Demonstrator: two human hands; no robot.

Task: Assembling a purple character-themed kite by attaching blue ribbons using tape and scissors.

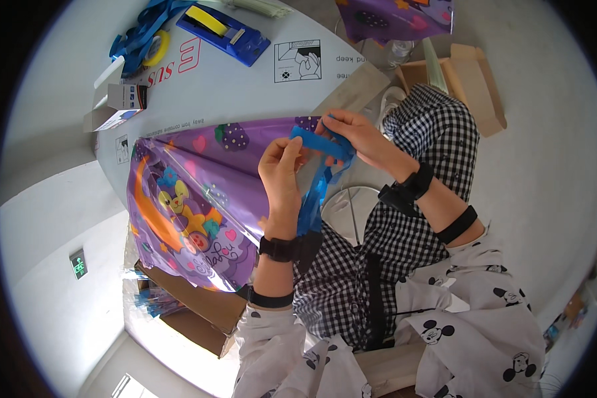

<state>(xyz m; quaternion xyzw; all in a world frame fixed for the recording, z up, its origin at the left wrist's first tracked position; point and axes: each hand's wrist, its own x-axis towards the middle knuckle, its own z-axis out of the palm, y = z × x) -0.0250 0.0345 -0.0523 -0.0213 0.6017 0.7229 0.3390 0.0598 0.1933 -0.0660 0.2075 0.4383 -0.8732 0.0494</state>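
A blue ribbon-like strip (320,143) stretches between my two hands above my lap, and its loose length hangs down beside my left wrist. My left hand (282,168) pinches one end between thumb and fingers. My right hand (359,137) has its fingers closed on the strip a little farther right, where it folds over. Left of my hands, a shiny purple plastic sheet (240,174) printed with a cartoon animal, hearts and berries drapes over the table edge. A thin pale line, perhaps a rod, runs across the sheet.
On the table (232,93) are a blue tape dispenser (245,48) with yellow tape, more blue strips (134,52), a yellow roll (156,49) and a small open box (123,106). Cardboard boxes stand at lower left (196,325) and upper right (479,86). Another purple sheet (395,18) appears at the top.
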